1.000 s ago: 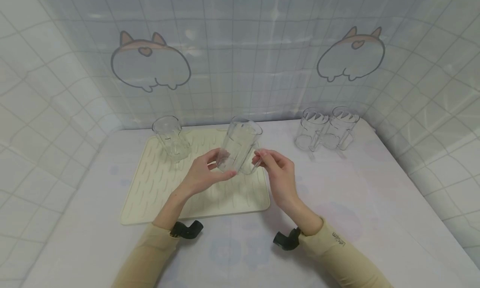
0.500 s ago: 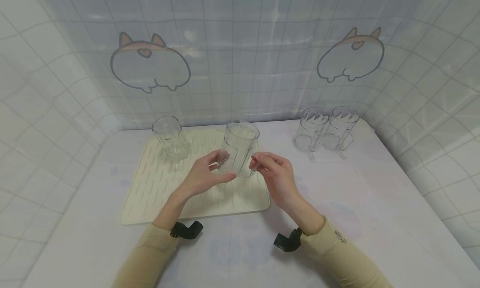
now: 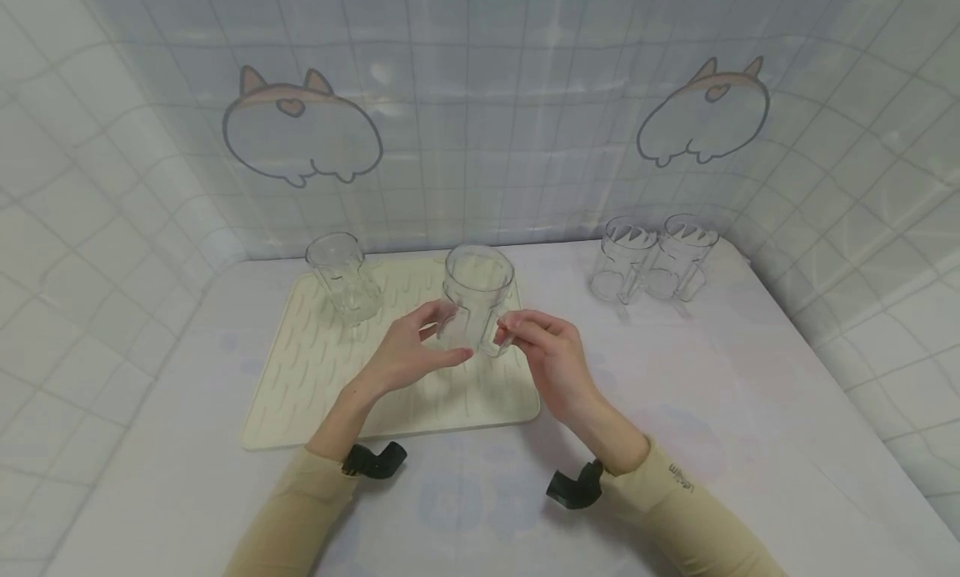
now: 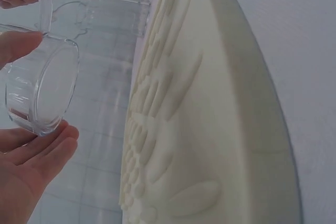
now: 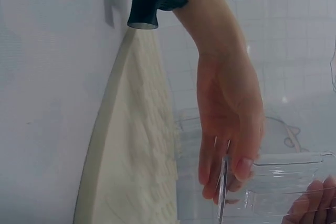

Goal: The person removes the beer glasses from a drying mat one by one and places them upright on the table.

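Observation:
A clear glass mug (image 3: 480, 289) is held above the pale drying mat (image 3: 337, 402), its open mouth up and turned a little toward me. My left hand (image 3: 405, 348) grips it low on the body, thumb on the near side and fingers behind. On its right, my right hand (image 3: 551, 343) pinches the handle between thumb and fingers. The left wrist view shows the mug's round base (image 4: 58, 87) raised off the mat. Seen from the right wrist, the thumb (image 5: 244, 167) presses against the handle. A second glass mug (image 3: 335, 268) stands on the mat's back left.
Two more clear mugs (image 3: 624, 260) stand side by side on the table at the back right. A tiled-pattern sheet (image 3: 495, 143) rises behind the table and along both sides. Black curved pieces (image 3: 576, 484) are strapped at both wrists.
The held mug has swung from a rightward lean to nearly upright, with its mouth turning more toward me. My right hand has shifted slightly left and down with the handle.

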The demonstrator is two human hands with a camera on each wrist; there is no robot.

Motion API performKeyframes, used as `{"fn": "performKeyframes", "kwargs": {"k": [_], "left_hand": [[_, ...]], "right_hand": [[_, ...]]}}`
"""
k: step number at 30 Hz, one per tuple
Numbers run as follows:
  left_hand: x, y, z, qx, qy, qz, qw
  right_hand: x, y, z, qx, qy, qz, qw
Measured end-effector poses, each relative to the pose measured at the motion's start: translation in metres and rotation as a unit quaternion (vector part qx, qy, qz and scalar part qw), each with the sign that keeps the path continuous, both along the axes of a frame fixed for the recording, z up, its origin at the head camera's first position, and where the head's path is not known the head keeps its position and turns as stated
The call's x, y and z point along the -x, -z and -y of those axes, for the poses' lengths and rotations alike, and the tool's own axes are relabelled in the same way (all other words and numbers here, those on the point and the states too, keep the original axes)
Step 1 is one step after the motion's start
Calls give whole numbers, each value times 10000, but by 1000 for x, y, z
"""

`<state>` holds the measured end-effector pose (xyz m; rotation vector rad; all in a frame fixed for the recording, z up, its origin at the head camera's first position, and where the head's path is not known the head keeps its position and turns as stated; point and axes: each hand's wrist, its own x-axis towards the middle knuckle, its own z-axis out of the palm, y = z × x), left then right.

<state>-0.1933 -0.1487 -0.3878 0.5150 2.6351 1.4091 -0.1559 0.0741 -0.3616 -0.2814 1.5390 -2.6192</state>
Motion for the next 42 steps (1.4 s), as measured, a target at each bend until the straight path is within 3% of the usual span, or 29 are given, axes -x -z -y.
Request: {"fn": "performKeyframes", "kwargs": {"k": [11,17,23,27,30,34,42], "left_hand": [[-4,7,2,163,-398,412,9982],[-9,11,8,-33,-342,-96,9994],[-13,17,31,-311,-660,-208,9971],[-20,8,43,-459,-822,-234,9953],[-21,8,55,-353,-920,-305,9947],[-14,23,78,-226,-1117,-480,9923],[-9,22,112,266,-1535,-474,9867]], "right_hand": [[-4,7,2,-374,-16,-49,9993],[-4,14,2,-544,105,-85,9984],[-3,18,0,-632,199,-195,9976],[-3,20,-3,-726,275,-163,9969],[-3,22,-7,-813,332,-161,9960],[-3,24,-12,-862,397,-189,9953],[-3,28,-22,-900,560,-263,9940]]}}
